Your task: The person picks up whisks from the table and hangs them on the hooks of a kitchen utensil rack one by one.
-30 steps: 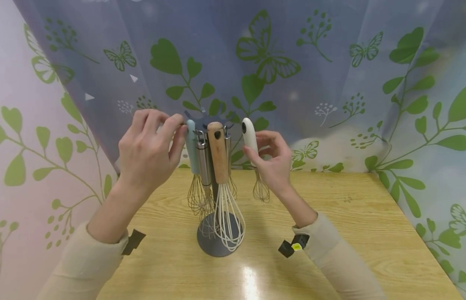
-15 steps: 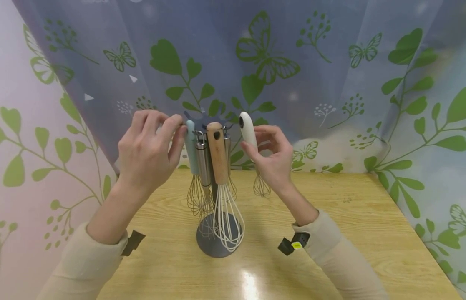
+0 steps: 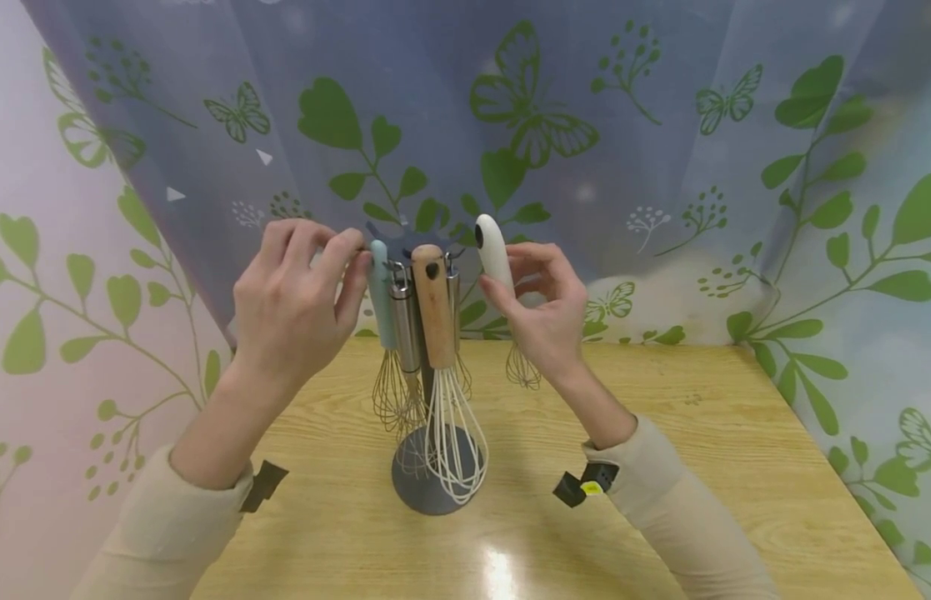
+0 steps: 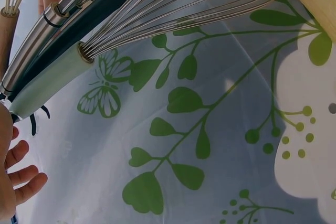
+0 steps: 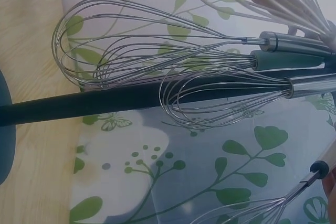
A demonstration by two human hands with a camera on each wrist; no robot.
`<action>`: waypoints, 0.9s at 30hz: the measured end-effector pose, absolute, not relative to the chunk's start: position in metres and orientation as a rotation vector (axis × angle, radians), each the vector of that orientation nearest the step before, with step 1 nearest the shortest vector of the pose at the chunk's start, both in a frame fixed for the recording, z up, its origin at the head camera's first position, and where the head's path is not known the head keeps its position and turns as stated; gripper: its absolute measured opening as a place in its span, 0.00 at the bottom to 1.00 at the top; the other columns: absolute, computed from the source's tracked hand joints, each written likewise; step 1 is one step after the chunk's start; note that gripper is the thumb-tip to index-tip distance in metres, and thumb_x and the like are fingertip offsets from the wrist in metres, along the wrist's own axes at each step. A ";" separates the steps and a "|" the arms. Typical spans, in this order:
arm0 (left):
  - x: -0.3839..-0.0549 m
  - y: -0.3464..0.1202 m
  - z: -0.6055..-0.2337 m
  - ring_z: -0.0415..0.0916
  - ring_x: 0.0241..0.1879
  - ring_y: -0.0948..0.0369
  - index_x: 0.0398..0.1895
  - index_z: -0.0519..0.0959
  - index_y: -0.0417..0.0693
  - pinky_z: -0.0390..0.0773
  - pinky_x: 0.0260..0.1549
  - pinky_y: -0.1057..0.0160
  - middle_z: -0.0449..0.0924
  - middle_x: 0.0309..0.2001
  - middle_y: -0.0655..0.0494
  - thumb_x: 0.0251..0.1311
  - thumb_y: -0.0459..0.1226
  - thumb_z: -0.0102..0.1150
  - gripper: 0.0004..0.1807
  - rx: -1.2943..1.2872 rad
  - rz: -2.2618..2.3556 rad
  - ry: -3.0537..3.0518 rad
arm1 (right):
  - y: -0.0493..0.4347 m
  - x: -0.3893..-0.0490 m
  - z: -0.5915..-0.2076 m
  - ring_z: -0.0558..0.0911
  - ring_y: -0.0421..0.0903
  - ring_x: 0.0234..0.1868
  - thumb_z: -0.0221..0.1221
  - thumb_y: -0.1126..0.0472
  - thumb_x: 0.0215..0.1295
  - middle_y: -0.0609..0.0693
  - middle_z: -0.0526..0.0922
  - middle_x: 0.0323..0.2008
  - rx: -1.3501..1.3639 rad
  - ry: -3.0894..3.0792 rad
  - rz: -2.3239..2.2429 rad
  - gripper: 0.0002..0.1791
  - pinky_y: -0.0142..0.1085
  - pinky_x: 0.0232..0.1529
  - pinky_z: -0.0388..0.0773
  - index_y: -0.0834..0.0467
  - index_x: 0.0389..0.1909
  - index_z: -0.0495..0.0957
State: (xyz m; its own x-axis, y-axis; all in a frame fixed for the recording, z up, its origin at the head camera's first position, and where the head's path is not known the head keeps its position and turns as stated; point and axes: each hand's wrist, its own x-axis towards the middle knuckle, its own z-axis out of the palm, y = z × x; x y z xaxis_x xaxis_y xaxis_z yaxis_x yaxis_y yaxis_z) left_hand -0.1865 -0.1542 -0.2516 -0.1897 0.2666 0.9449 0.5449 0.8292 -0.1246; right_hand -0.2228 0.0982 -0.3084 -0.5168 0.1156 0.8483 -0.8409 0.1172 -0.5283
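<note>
In the head view, my right hand pinches the white handle of a small wire whisk, held upright and apart from the stand's right side. My left hand is at the top left of a dark whisk stand, thumb and forefinger pinched at a hook beside a light-blue-handled whisk; the exact contact is partly hidden. Left wrist view: that whisk's pale handle hangs beside my fingers. Right wrist view: the held whisk's wires show low at right, apart from the hanging whisks.
On the stand also hang a wooden-handled whisk with cream wires and steel-handled whisks. The stand is on a wood-grain table. Behind it hangs a blue cloth printed with leaves and butterflies.
My right hand has raised the white-handled whisk a little, and its top has shifted left toward the stand. The left hand and the hanging whisks stay almost where they were.
</note>
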 end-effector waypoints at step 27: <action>-0.188 -0.156 -0.252 0.77 0.42 0.43 0.44 0.82 0.43 0.78 0.20 0.47 0.81 0.35 0.43 0.72 0.37 0.57 0.08 -0.622 -0.299 -1.795 | 0.090 -0.226 -0.302 0.82 0.33 0.39 0.73 0.76 0.53 0.69 0.82 0.40 0.782 -1.589 1.425 0.20 0.27 0.33 0.81 0.73 0.47 0.80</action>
